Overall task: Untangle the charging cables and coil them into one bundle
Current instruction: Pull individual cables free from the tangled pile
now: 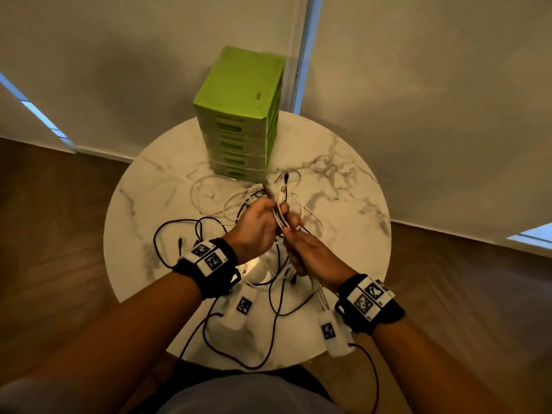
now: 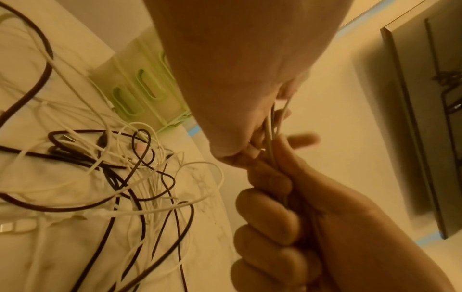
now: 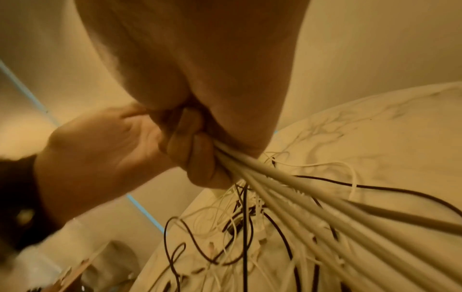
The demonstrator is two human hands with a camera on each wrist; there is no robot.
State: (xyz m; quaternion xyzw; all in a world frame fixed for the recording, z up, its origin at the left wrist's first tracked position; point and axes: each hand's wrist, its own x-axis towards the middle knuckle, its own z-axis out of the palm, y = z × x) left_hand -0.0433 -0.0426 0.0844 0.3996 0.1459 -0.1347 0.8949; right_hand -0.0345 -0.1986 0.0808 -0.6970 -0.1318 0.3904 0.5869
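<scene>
A bunch of white charging cables is held above the round marble table. My left hand grips the bunch near its plug ends, which stick up toward the far side. My right hand grips the same strands just below, touching the left hand. In the left wrist view the right hand's fingers curl round the strands. The white cables fan down to the table. Black cables lie looped and tangled with white ones underneath.
A green drawer unit stands at the table's far edge, close behind the raised plugs. Loose white loops lie in front of it. Black cable trails over the near edge. Wooden floor surrounds the table.
</scene>
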